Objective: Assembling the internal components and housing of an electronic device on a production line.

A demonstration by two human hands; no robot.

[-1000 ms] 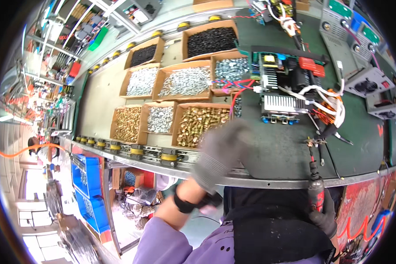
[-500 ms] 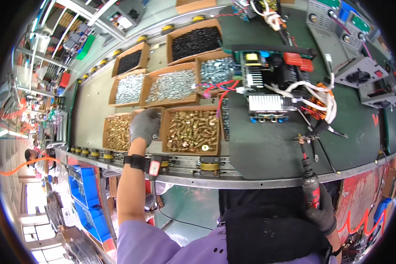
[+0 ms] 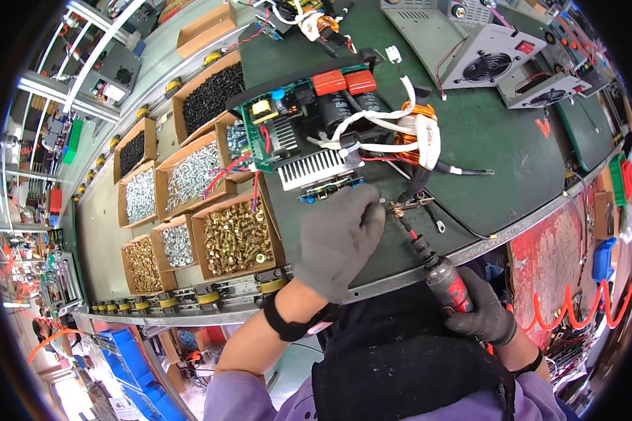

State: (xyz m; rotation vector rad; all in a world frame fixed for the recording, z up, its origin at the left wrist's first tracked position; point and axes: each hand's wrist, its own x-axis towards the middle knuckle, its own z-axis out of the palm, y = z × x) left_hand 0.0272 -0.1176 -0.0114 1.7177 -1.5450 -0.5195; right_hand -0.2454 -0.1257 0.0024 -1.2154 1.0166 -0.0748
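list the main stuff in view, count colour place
Circuit assembly: one, green and black, upper centre
Work mat: one, green, beneath the assembly
Cardboard boxes: at least nine, brown, left
Black fasteners: two piles, black, upper left
Silver screws: at least two piles, silver, left
Gold bolts: two piles, gold, left
Silver nuts: one pile, silver, between the gold bolts
Fan panels: two, grey, upper right
Blue bins: two, blue, lower left
Power driver: one, black and red, lower right
Left grip: one, grey, near driver tip
Right grip: one, grey, around driver
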